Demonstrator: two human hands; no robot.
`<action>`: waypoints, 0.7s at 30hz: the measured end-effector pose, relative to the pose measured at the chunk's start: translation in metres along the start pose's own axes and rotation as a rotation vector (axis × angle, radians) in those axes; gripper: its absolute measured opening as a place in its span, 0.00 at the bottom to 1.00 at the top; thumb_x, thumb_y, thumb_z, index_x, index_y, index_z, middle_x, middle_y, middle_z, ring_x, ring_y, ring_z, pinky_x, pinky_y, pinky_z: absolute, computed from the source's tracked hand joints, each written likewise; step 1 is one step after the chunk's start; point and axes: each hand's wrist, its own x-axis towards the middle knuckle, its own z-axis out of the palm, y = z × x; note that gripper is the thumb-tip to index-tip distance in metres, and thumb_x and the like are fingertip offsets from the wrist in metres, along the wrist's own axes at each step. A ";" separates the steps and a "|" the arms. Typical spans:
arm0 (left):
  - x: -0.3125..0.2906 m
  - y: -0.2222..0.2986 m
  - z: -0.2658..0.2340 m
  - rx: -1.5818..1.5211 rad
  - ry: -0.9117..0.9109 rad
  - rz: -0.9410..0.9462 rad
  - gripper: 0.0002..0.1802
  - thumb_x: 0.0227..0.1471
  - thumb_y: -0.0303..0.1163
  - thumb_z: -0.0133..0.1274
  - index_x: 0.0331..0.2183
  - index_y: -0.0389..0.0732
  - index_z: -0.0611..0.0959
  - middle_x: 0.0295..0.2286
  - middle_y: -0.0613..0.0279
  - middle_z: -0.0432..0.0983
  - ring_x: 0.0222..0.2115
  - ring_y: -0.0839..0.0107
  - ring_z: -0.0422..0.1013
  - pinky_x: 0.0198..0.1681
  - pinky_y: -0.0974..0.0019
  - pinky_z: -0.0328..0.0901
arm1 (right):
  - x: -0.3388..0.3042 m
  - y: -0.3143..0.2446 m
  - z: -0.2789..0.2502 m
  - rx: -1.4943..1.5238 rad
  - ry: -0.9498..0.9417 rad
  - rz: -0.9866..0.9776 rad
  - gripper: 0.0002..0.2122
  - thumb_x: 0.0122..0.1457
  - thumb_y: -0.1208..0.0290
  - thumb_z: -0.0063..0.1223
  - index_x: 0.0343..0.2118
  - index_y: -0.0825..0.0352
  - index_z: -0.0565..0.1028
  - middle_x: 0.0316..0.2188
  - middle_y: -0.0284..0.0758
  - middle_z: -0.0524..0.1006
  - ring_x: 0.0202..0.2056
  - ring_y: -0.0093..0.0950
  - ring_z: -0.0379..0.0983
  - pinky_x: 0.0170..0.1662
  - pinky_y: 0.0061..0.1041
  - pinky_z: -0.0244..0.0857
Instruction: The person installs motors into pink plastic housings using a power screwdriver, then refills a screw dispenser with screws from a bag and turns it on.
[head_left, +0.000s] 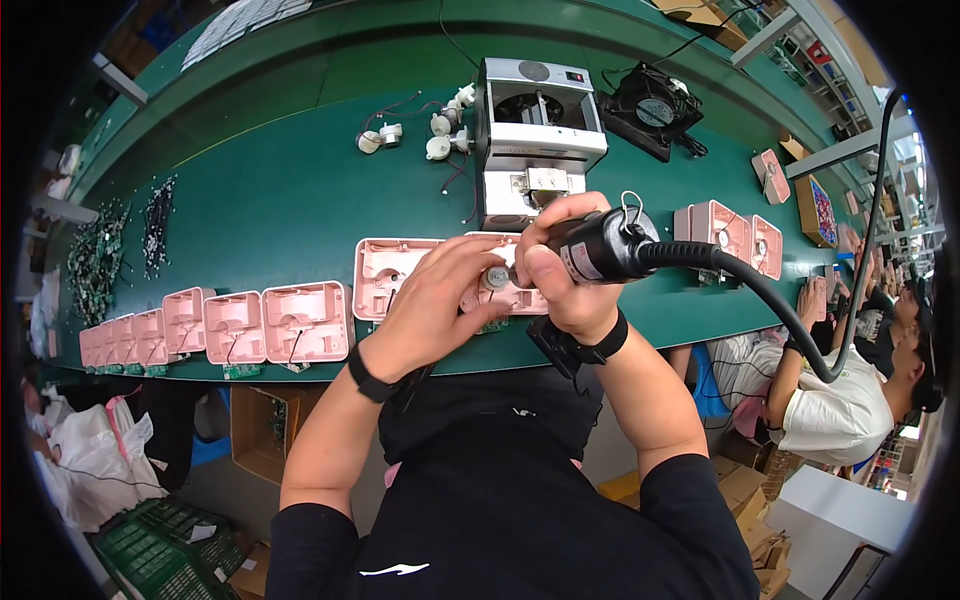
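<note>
Presently, the right grip (568,290) clamps one tool (606,246), black and corded; the left grip (430,300), over one pink shell (528,301), is unclear.

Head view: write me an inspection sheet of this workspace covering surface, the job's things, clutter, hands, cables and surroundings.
Surface: green bench, pink housings along its near edge.
Job's things: black corded tool, at an open housing.
Clutter: small parts heaped at left.
Hands: right hand grips the tool; left hand at the housing, grip unclear.
Cables: thick black cable arcs right from the tool.
Surroundings: silver machine and black fan behind; co-worker right; green crate lower left.
</note>
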 end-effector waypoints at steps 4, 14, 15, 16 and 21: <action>-0.011 0.002 -0.003 0.056 -0.027 0.094 0.18 0.44 0.27 0.65 0.40 0.37 0.82 0.43 0.54 0.77 0.51 0.56 0.70 0.54 0.55 0.65 | -0.002 0.001 -0.002 -0.016 -0.010 0.000 0.17 0.57 0.75 0.58 0.44 0.69 0.62 0.22 0.36 0.72 0.21 0.23 0.68 0.26 0.23 0.67; 0.014 0.015 -0.016 -0.311 0.140 -0.292 0.12 0.47 0.26 0.63 0.37 0.38 0.85 0.44 0.53 0.78 0.48 0.54 0.73 0.51 0.56 0.67 | 0.001 0.004 -0.005 -0.074 -0.075 -0.019 0.18 0.57 0.75 0.60 0.44 0.69 0.62 0.22 0.36 0.71 0.21 0.23 0.69 0.26 0.22 0.66; 0.015 0.014 -0.017 -0.304 0.147 -0.296 0.12 0.47 0.26 0.63 0.37 0.38 0.85 0.44 0.53 0.78 0.48 0.54 0.73 0.51 0.56 0.67 | 0.001 0.005 -0.004 -0.038 -0.080 -0.002 0.18 0.57 0.75 0.60 0.44 0.69 0.62 0.22 0.36 0.72 0.21 0.23 0.69 0.25 0.22 0.66; 0.014 0.010 -0.015 -0.160 0.199 -0.258 0.14 0.46 0.26 0.64 0.39 0.38 0.85 0.44 0.53 0.78 0.48 0.54 0.72 0.51 0.56 0.67 | 0.001 0.006 -0.003 -0.002 -0.085 0.015 0.18 0.57 0.74 0.60 0.44 0.69 0.62 0.22 0.36 0.72 0.21 0.23 0.69 0.25 0.22 0.66; 0.008 0.002 -0.002 0.137 0.169 -0.029 0.19 0.42 0.31 0.67 0.40 0.40 0.84 0.44 0.58 0.76 0.48 0.56 0.72 0.51 0.58 0.66 | 0.007 0.002 -0.005 -0.020 -0.046 0.043 0.16 0.57 0.74 0.59 0.43 0.69 0.64 0.21 0.36 0.72 0.20 0.23 0.69 0.25 0.23 0.66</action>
